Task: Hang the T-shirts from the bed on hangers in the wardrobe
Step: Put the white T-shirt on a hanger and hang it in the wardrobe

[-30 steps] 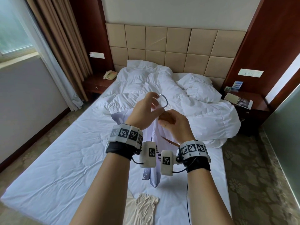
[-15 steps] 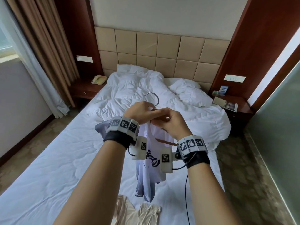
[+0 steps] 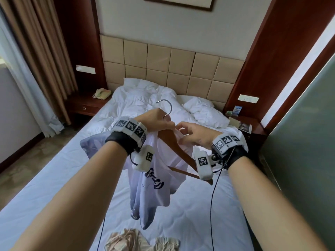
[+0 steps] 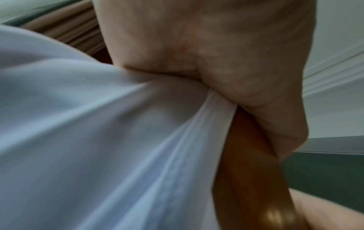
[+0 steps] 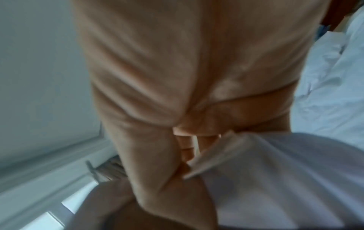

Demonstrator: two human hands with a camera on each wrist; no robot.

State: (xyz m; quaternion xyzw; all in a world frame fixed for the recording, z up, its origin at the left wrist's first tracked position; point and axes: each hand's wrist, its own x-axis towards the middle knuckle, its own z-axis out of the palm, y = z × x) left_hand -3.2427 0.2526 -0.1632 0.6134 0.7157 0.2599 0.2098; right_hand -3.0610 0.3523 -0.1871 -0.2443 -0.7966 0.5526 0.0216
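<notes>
Above the bed [image 3: 54, 187], the left hand [image 3: 155, 120] grips the wooden hanger [image 3: 174, 144] and white T-shirt [image 3: 152, 182] together, while the right hand [image 3: 195, 134] pinches the shirt's collar.

The brown wooden hanger [image 3: 178, 151] is partly hidden by the pale lilac printed T-shirt [image 3: 152, 180]; a crumpled beige garment [image 3: 130, 240] is cut off at the bed's near edge.
</notes>
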